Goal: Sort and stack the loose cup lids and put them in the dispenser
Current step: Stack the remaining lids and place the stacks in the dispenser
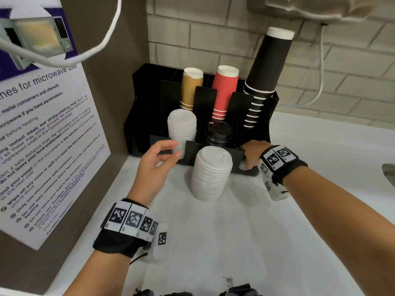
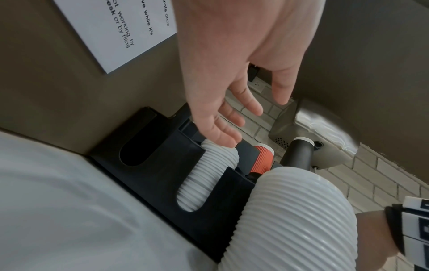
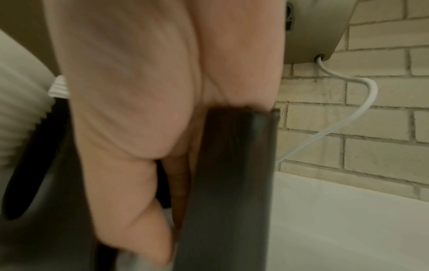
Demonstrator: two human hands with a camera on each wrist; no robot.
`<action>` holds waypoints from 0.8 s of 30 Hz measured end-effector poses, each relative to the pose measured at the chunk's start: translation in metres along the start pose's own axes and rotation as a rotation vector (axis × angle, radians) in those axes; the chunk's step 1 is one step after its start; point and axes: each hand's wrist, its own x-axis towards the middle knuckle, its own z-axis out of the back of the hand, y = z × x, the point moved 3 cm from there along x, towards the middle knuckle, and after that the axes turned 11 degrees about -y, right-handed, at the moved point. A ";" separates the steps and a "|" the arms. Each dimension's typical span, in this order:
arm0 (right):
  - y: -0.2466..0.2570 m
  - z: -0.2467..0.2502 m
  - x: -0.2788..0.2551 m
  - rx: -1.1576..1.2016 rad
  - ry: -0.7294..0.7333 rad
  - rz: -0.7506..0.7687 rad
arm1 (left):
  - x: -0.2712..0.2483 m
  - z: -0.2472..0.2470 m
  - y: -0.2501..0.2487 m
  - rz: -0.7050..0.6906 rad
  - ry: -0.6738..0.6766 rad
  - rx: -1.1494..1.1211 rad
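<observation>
- At the front of the dispenser (image 1: pixel 215 155), my left hand (image 1: pixel 155 162) hovers with fingers spread and loose, holding nothing, just before the white lids (image 1: pixel 181 127) stacked in a front slot.
- My right hand (image 1: pixel 252 154) reaches into the right front slot; the right wrist view shows its fingers (image 3: pixel 148 229) curled over a pale lid edge, but it is too blurred for me to tell a firm hold.
- Between the hands, a tall loose stack of white lids (image 1: pixel 211 174) stands on the worktop (image 1: pixel 235 242), just before the dispenser.
- Black lids (image 1: pixel 218 131) fill the middle slot; tan (image 1: pixel 191 88), red (image 1: pixel 225 92) and black cups (image 1: pixel 265 71) stand behind.
</observation>
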 end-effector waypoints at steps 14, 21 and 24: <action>0.068 0.041 -0.062 0.667 -0.327 0.242 | 0.002 0.004 0.000 0.014 0.017 -0.038; 0.075 0.033 -0.062 0.630 -0.445 0.166 | 0.000 0.007 0.002 0.008 0.025 -0.044; 0.079 0.031 -0.062 0.674 -0.451 0.162 | 0.000 0.007 0.003 0.011 0.034 -0.047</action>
